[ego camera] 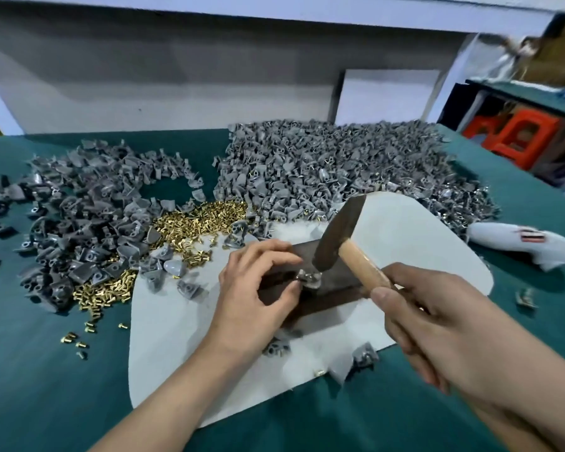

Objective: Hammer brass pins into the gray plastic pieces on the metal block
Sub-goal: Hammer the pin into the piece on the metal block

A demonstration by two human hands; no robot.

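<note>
Hands met over the metal block [340,278], which sat on a white sheet [405,236] spread over the green table cover [46,370], near the middle of the scene. The left hand [255,288] reached in from the near left, forearm low and palm turned down, its thumb and fingertips pinched together on a small gray piece [309,277] that lay on top of the block. The right hand [437,324] came in from the near right with its fingers wrapped tight round the wooden handle of a hammer [338,230] (the thumb lay along the near side of the handle). The hammer head stood tilted, its upper end leaning far and right, its lower face right at the gray piece; whether the two touched could not be told.

Loose brass pins [196,220] lay heaped just left of the sheet, some spilled toward the near left. A heap of gray pieces [88,216] spread across the left of the table, and a larger heap [333,164] filled the far right. A white plastic object [522,243] lay on the right of the table, and a red stool [519,135] stood beyond the far right edge.
</note>
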